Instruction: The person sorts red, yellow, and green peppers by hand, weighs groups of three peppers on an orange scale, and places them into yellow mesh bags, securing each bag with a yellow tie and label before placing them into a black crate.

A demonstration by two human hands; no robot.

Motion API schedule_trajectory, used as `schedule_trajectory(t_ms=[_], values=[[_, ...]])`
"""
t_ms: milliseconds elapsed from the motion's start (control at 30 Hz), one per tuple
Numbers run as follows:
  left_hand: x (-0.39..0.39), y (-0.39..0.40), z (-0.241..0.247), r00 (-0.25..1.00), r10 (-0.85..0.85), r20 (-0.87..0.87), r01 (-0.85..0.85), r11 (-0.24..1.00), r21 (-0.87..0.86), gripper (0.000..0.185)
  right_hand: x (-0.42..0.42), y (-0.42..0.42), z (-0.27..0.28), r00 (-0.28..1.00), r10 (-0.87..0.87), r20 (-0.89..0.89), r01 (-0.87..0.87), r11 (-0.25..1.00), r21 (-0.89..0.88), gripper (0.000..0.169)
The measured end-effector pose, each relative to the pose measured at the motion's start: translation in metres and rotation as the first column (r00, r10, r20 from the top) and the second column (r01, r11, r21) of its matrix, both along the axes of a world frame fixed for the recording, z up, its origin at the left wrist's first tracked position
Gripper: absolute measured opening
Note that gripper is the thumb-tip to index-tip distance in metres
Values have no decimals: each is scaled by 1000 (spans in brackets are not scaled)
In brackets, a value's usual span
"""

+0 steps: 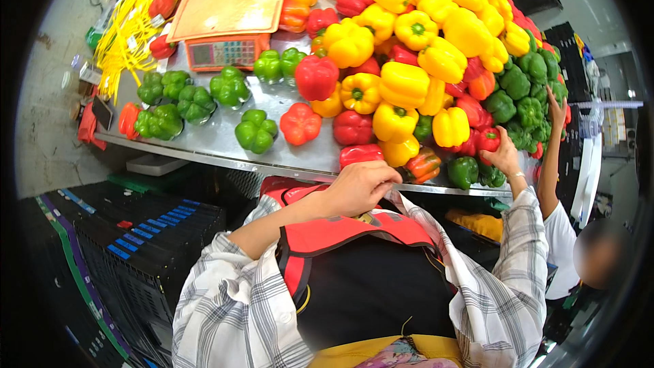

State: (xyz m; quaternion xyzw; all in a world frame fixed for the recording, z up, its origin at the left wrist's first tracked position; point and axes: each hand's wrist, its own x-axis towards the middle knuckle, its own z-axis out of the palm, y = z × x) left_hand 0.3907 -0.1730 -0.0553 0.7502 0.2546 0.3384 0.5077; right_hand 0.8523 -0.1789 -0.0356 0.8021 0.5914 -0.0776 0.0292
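Observation:
Red, yellow and green bell peppers are heaped on a steel table. My right hand reaches to the heap's right side, its fingers around a red bell pepper. Close to my body at the table's edge is my left hand, fingers curled; whether it holds anything cannot be seen. Just beyond it lies a red pepper on its side. A yellow pepper and a dark green pepper are left of my right hand. Further left, a single green pepper stands beside an orange-red one.
An orange weighing scale with a flat tray stands at the back left, beside a pile of yellow strips. A phone lies at the left end. Black crates are stacked below left. A co-worker's hand touches green peppers at right.

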Motion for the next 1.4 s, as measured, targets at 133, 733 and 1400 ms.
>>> schedule_trajectory(t_ms=[133, 733, 1400], values=[[-6, 25, 9, 996, 55, 68, -59, 996, 69, 26, -5, 13, 57, 953, -34, -301, 58, 996, 69, 64], [-174, 149, 30, 850, 516, 102, -518, 786, 337, 95, -430, 126, 3, -320, -279, -905, -334, 927, -168, 54], [-282, 319, -29, 616, 782, -99, -676, 589, 443, 98, -473, 215, -68, 747, 645, 164, -657, 754, 26, 23]])
